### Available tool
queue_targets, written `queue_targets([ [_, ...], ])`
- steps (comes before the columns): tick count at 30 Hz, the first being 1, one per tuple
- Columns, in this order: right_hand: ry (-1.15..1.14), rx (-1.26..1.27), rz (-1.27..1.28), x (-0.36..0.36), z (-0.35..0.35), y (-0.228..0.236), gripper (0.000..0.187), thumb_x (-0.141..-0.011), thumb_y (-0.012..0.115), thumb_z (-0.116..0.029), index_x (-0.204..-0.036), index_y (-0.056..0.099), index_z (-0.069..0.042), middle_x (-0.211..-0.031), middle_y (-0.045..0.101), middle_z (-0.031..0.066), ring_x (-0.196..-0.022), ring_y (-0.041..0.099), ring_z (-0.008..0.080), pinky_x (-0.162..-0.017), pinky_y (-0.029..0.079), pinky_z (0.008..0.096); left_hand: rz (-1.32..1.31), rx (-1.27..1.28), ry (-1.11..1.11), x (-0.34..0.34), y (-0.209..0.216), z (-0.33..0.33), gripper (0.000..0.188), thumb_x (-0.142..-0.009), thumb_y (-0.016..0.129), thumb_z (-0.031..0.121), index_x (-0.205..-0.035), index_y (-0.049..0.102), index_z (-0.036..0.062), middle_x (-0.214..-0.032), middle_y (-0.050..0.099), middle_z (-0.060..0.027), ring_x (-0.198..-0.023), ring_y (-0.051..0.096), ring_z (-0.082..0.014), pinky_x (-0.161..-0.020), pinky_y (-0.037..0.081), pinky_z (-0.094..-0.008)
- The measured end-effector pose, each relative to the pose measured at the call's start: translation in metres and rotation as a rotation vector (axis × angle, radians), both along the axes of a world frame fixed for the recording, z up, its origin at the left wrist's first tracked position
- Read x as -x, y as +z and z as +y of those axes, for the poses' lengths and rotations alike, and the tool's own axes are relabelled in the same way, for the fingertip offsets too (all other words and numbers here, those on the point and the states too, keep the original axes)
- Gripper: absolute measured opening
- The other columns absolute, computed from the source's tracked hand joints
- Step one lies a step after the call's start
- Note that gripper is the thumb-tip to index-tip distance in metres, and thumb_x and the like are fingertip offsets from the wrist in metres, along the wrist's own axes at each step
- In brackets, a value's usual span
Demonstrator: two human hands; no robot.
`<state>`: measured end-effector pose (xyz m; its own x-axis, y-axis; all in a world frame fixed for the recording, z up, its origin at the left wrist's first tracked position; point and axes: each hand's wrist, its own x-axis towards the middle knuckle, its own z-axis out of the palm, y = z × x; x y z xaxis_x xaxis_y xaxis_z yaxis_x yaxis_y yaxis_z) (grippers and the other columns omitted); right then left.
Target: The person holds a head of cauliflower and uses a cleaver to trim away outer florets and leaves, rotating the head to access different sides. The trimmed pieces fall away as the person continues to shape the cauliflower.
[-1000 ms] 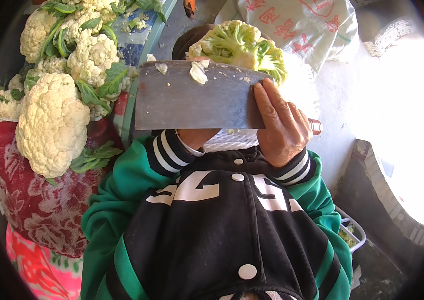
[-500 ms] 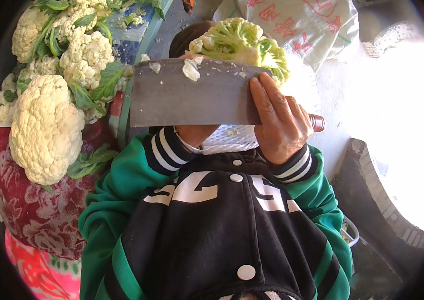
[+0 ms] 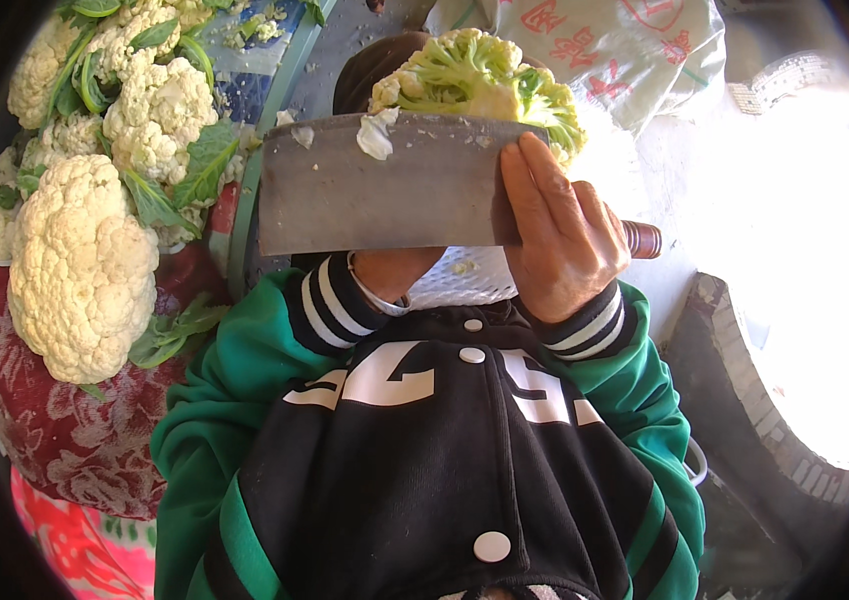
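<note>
My right hand (image 3: 565, 240) grips a broad cleaver (image 3: 385, 205), with some fingers laid along the blade and the brown handle sticking out past the palm. Just beyond the blade's far edge shows a cut cauliflower (image 3: 480, 75), its pale green stems and florets turned up. Reaching in behind the blade is my left hand (image 3: 397, 272); only its wrist side shows, with a bracelet, and its fingers are hidden. White scraps, one a larger flake (image 3: 377, 133), stick to the upper part of the blade. Whether the edge touches the cauliflower I cannot tell.
Several whole cauliflowers (image 3: 85, 270) with green leaves lie at the left, on a dark red patterned cloth (image 3: 55, 420) and beside a teal-edged surface (image 3: 270, 110). A white perforated basket (image 3: 465, 285) sits below the blade. A printed plastic sack (image 3: 645, 60) lies at the far right.
The cleaver's handle end has dipped slightly. Hands and cauliflower otherwise keep nearly the same place. The cauliflowers at the left sit a little lower and further left in the picture.
</note>
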<state>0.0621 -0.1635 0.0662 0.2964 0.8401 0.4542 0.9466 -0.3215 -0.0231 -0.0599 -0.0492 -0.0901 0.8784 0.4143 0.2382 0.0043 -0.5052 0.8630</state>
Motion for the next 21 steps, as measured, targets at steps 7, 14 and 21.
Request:
queue_targets([
  [7, -0.008, 0.029, 0.015, 0.0, 0.007, -0.001, 0.038, -0.068, 0.075, 0.0, -0.106, 0.072, -0.004, -0.11, 0.069, 0.0097, -0.077, 0.068, 0.0223, -0.072, 0.056, 0.0325, -0.132, -0.434, 0.296, -0.011, 0.023, -0.014, 0.037, -0.096, 0.061, 0.026, -0.129, 0.058, 0.0101, -0.124, 0.062, -0.0063, -0.11, 0.061, -0.0226, -0.093, 0.048, -0.0354],
  [14, -0.016, 0.081, -0.05, -0.007, -0.01, 0.003, 0.045, -0.067, 0.068, -0.005, -0.112, 0.07, -0.003, -0.112, 0.064, 0.0074, -0.073, 0.063, 0.0175, -0.065, 0.054, 0.0307, -0.101, -0.429, 0.145, -0.003, 0.021, -0.01, 0.041, -0.092, 0.065, 0.028, -0.129, 0.058, 0.0106, -0.124, 0.062, -0.0056, -0.111, 0.061, -0.0242, -0.095, 0.047, -0.0359],
  [21, -0.039, 0.12, 0.034, -0.009, 0.006, -0.001, 0.038, -0.07, 0.074, 0.0, -0.107, 0.07, -0.005, -0.108, 0.066, 0.0076, -0.085, 0.067, 0.0243, -0.076, 0.055, 0.0336, -0.015, -0.508, 0.228, -0.016, 0.043, -0.008, 0.04, -0.089, 0.068, 0.027, -0.126, 0.061, 0.0129, -0.122, 0.064, -0.0059, -0.111, 0.061, -0.0253, -0.097, 0.046, -0.0392],
])
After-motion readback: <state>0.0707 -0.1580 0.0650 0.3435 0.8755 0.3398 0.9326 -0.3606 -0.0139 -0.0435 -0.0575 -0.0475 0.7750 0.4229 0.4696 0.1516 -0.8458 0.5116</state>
